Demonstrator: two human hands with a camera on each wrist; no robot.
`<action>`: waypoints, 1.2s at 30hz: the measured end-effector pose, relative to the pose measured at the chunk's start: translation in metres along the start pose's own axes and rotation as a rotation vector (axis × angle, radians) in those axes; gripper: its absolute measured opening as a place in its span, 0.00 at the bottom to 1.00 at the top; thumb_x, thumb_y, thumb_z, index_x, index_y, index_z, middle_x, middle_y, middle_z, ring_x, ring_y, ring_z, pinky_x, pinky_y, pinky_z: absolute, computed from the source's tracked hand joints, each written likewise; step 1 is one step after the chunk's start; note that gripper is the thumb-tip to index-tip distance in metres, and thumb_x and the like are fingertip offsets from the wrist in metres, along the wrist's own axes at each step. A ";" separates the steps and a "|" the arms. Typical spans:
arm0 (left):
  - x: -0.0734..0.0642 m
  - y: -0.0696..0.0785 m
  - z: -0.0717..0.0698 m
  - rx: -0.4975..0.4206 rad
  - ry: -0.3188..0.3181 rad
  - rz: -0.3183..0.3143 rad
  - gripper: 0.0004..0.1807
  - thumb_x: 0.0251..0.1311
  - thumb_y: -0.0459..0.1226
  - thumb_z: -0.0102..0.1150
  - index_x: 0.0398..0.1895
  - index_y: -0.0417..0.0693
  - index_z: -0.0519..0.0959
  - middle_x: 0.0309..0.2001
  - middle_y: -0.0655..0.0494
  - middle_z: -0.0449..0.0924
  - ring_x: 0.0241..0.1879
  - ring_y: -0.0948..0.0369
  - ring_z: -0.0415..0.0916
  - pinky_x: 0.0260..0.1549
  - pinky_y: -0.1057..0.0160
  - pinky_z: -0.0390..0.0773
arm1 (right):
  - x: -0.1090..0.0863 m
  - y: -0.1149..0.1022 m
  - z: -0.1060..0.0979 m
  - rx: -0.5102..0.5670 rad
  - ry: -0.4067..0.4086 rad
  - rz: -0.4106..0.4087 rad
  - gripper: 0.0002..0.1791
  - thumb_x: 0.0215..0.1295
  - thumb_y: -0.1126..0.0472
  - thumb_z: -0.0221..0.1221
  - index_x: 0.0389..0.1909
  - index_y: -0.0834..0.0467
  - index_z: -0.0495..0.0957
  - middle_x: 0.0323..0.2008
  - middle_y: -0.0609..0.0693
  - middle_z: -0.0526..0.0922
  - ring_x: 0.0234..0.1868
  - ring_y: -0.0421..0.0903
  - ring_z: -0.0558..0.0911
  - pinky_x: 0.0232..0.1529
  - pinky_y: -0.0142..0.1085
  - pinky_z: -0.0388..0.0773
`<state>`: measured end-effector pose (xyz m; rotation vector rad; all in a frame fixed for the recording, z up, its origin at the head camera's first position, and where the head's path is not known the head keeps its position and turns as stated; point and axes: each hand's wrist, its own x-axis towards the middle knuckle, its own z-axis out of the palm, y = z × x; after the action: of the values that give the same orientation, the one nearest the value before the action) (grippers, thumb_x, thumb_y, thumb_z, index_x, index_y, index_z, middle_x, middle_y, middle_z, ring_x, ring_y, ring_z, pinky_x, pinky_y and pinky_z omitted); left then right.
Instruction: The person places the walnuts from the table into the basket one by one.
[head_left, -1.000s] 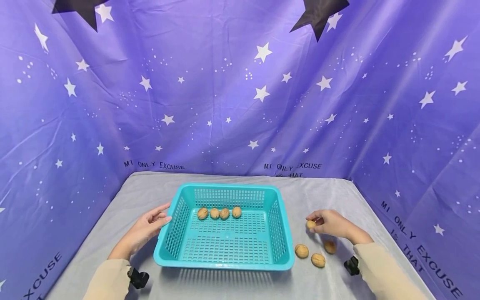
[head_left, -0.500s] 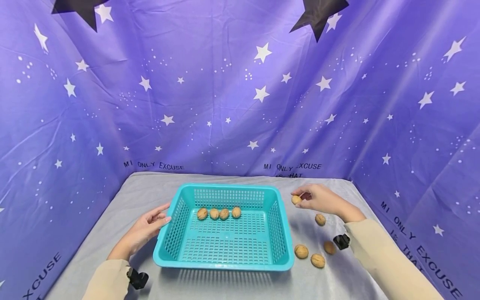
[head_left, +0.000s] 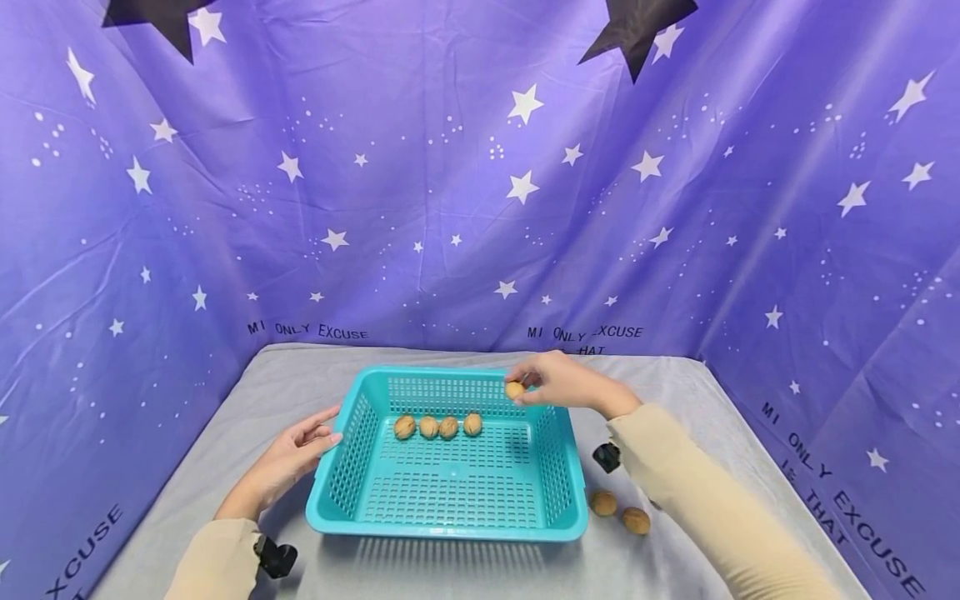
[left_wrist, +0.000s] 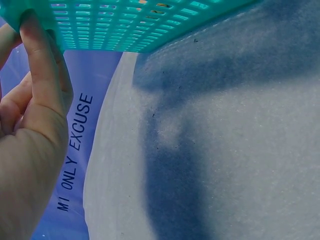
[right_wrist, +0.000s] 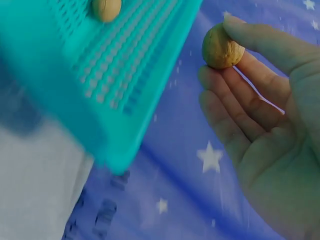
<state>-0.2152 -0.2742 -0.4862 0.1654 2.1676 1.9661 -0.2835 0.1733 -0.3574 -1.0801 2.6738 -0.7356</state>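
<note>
A turquoise plastic basket (head_left: 453, 533) stands on the table, with several walnuts (head_left: 428, 427) lined up across its far half. My left hand (head_left: 288, 458) holds the basket's left rim; in the left wrist view its fingers (left_wrist: 42, 65) meet the edge. Above the far right part of the basket, my right hand (head_left: 566, 383) pinches a walnut (head_left: 514, 390) between thumb and fingertips. The right wrist view shows that walnut (right_wrist: 222, 47) clear of the basket wall.
Two loose walnuts, one (head_left: 603, 502) close to the basket's right side and another (head_left: 637, 521) further right, lie on the grey tablecloth (head_left: 420, 575). A purple star-patterned curtain (head_left: 450, 208) encloses the back and sides.
My right hand has carried the pinched walnut up and left, from the table beside the basket to over its far right part. The left hand and basket have stayed in place.
</note>
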 end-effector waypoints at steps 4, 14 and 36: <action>0.000 0.000 0.000 -0.013 -0.011 0.006 0.39 0.71 0.38 0.59 0.79 0.39 0.52 0.55 0.43 0.76 0.50 0.58 0.79 0.51 0.59 0.80 | 0.024 -0.013 0.018 0.005 -0.051 -0.036 0.20 0.63 0.61 0.69 0.56 0.60 0.82 0.50 0.49 0.84 0.46 0.41 0.83 0.52 0.40 0.81; 0.000 0.001 -0.001 -0.016 -0.017 0.013 0.38 0.72 0.37 0.58 0.79 0.40 0.52 0.54 0.44 0.77 0.50 0.59 0.79 0.51 0.60 0.80 | 0.068 -0.042 0.066 0.105 -0.162 -0.045 0.21 0.64 0.61 0.69 0.58 0.58 0.81 0.54 0.48 0.82 0.47 0.38 0.82 0.46 0.29 0.79; -0.001 0.002 0.000 0.001 -0.012 0.005 0.39 0.71 0.38 0.59 0.79 0.41 0.53 0.56 0.41 0.76 0.50 0.57 0.80 0.52 0.60 0.80 | 0.114 -0.056 0.153 0.139 -0.191 -0.050 0.22 0.63 0.60 0.69 0.58 0.59 0.82 0.49 0.43 0.84 0.43 0.30 0.80 0.45 0.24 0.77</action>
<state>-0.2139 -0.2741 -0.4842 0.1830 2.1622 1.9619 -0.2826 0.0023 -0.4584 -1.1242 2.4074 -0.7717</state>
